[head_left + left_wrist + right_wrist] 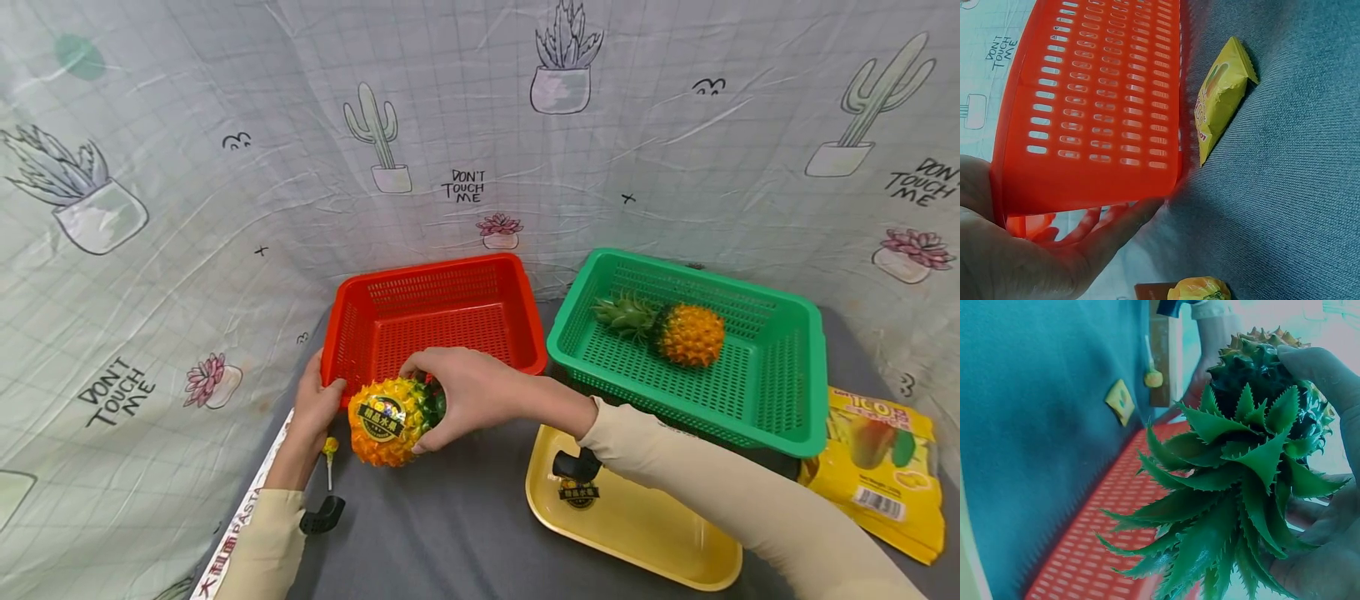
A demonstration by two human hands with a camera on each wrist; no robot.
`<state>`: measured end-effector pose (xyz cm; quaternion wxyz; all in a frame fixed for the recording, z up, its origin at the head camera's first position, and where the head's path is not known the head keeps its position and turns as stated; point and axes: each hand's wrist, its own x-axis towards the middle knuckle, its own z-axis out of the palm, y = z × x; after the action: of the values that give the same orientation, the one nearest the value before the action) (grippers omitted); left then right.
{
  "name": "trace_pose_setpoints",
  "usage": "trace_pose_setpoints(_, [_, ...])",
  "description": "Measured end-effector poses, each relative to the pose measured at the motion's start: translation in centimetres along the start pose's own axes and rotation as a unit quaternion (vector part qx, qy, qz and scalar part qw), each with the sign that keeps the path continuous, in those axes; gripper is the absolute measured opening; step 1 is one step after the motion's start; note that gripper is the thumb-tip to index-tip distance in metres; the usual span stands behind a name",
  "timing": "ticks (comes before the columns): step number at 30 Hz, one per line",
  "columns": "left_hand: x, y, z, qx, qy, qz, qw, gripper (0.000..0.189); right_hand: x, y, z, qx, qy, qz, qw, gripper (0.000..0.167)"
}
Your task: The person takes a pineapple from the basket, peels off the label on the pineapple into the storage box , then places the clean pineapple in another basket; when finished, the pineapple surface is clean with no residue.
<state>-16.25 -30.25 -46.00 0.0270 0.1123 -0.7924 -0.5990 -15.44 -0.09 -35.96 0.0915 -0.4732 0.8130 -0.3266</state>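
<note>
Your right hand (468, 392) had its thumb and fingers curled round a pineapple (375, 454), spread as wide as the fruit between them. You held it at the near side of the red basket (435, 287), its dark label facing up and its leafy crown toward your palm; whether it touched the basket, I couldn't tell. Your left hand (311, 404) gripped that basket's left near corner, thumb over the rim and fingers underneath.

To the right, a second pineapple (693, 333) lay on its side in the green basket (768, 375), crown pointing left. A yellow tray (645, 525) sat on the counter (450, 533) in front of it, partly under your right forearm, and a yellow mango bag (877, 492) lay beside the basket's right end. Near your left wrist was a yellow lollipop (330, 447) on a white stick. The left wrist view showed a small yellow packet (1222, 90) just beside the red basket.
</note>
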Motion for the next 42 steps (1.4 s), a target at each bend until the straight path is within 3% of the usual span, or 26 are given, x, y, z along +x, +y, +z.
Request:
trace_pose_setpoints(24, [0.0,-0.1,0.3,0.014,0.002,0.007,0.9999,0.072,-1.4,3.3,3.8,-0.044,-0.050,-0.014,0.9976,0.077])
trace_pose_setpoints(42, [-0.1,0.1,0.1,0.006,0.003,0.010,0.9999,0.073,-1.8,4.1,6.0,-0.079,-0.091,0.006,0.9926,0.081])
